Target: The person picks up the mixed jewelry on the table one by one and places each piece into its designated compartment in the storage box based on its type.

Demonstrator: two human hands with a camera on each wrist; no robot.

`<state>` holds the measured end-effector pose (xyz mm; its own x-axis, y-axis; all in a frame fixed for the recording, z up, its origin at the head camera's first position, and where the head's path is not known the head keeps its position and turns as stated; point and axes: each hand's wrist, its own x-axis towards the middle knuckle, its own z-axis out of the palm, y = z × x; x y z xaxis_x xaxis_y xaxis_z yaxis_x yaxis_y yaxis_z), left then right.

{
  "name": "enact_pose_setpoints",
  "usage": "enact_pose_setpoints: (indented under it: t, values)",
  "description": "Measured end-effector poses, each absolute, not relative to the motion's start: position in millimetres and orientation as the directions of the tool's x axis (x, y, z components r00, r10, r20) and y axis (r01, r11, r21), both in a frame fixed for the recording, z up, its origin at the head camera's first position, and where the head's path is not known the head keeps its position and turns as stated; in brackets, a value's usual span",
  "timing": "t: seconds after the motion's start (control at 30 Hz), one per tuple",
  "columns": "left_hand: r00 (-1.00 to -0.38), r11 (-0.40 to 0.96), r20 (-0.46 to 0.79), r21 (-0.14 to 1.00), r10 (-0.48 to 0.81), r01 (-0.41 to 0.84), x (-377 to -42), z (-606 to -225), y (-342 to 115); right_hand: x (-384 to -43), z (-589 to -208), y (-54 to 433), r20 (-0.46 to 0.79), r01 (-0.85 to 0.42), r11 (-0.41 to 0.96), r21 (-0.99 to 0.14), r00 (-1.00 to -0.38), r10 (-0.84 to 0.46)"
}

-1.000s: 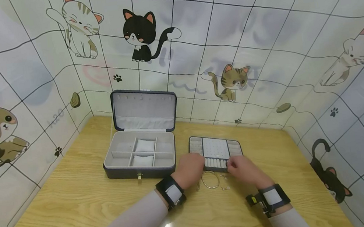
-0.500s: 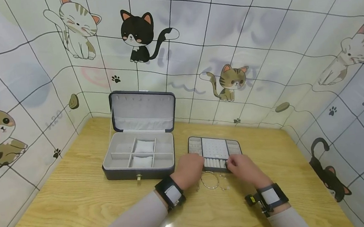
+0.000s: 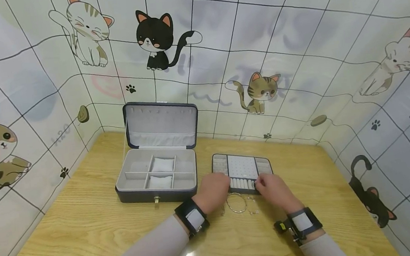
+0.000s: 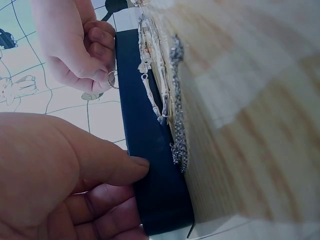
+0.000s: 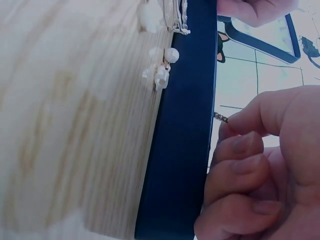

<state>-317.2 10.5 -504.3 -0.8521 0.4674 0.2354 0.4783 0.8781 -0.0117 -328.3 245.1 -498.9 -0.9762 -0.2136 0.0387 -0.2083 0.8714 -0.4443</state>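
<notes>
My left hand [image 3: 213,191] holds the front left corner of a dark jewelry tray [image 3: 242,166]. In the left wrist view its thumb [image 4: 131,169] presses the tray's dark side wall, with the other fingers curled at the corner. At the tray's front right, my right hand [image 3: 276,189] pinches a small ring between thumb and finger, over the row of ring rolls [image 3: 241,183]. The ring [image 4: 112,79] stands at the tray's top edge; in the right wrist view the ring [image 5: 220,117] shows a studded band, partly hidden by fingertips.
A dark jewelry box [image 3: 141,195], lid raised, stands left of the tray, with two white cushions in its compartments. Before the tray lie a gold bangle [image 3: 238,212], a silvery chain [image 4: 178,110] and pearl-like earrings [image 5: 161,75]. A cat-print wall covering [image 3: 215,81] borders the wooden table.
Both hands stay at the tray in nearly the same place. The right wrist shifts very slightly left. The head view moves a little.
</notes>
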Motion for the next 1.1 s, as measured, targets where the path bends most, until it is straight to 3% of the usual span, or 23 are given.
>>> enact_pose_setpoints:
  t: [1.1]
  values:
    - [-0.854, 0.878, 0.224, -0.016, 0.469, 0.478, -315.8, -501.8, 10.2, -325.5, -501.7, 235.4, 0.063, -0.162, 0.887, -0.433, -0.987, -0.149]
